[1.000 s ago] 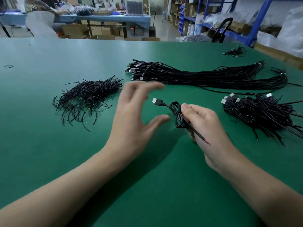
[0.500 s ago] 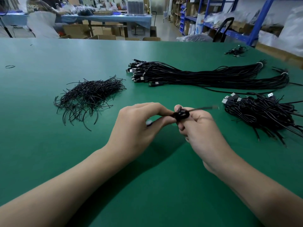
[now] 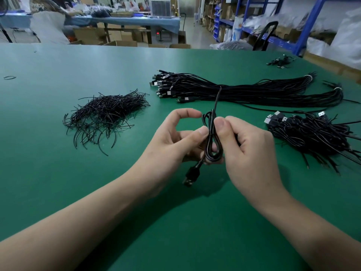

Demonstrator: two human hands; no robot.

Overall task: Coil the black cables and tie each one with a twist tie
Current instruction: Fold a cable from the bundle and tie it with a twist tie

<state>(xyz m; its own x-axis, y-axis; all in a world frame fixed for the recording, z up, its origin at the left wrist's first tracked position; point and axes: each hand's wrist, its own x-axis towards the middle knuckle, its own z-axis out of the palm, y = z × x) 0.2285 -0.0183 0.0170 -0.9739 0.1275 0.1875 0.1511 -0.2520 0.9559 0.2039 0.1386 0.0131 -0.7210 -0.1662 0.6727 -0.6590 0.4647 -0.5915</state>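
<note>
Left hand (image 3: 175, 137) is half curled just right of centre: its thumb tip presses the left side of the coil (image 3: 212, 141), its forefinger arches above without clearly touching, and its lower fingers seem to reach behind the loops. Well apart from it, up and to the left, lie the loose ties (image 3: 105, 116) on the green surface (image 3: 58, 182). The coil stands upright between the two hands, long axis running away from the person, its plug (image 3: 190, 177) hanging below and a thin strand (image 3: 217, 98) rising from its top; whether that strand is a tie or the cable's tail I cannot tell. Right hand (image 3: 248, 145) pinches the coil's right side, thumb in front, fingers folded behind. If a tie must be fetched, the left hand is the nearer one, while the right can hold the loops alone. Uncoiled cables (image 3: 244, 90) lie beyond, and a heap (image 3: 316, 137) of coiled ones lies just right of the right hand.
</note>
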